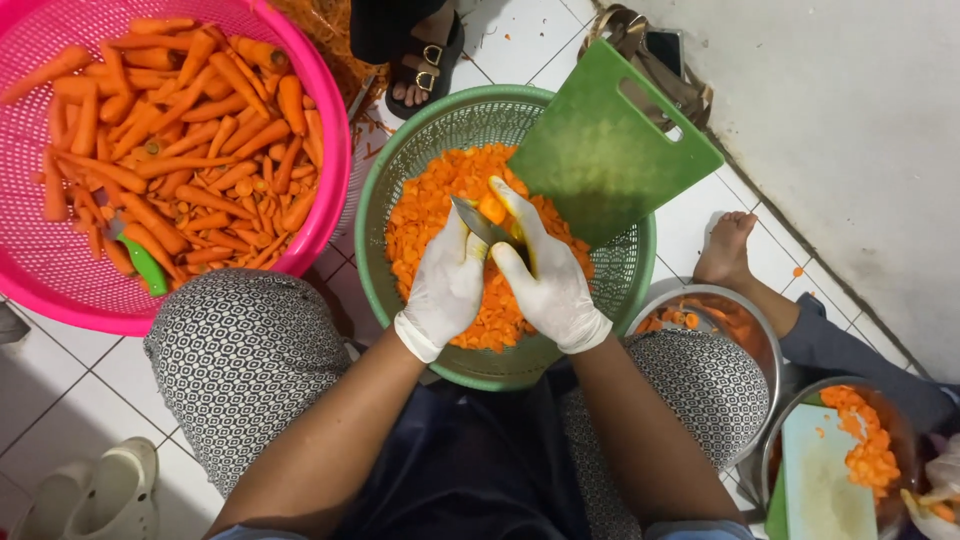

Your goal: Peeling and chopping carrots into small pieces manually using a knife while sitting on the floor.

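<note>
With the left hand (443,285) gripping a knife (478,222) and the right hand (551,285) pinching a carrot stub (492,209) over the green basket (400,165), those 2 gloved hands sit so close that the blade could probably slip into a fingertip.

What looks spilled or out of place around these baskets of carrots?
Carrot peelings lie scattered on the tiled floor behind the pink basket. One stray slice sits on the floor near a bare foot. The green cutting board leans tilted on the green basket's rim.
</note>
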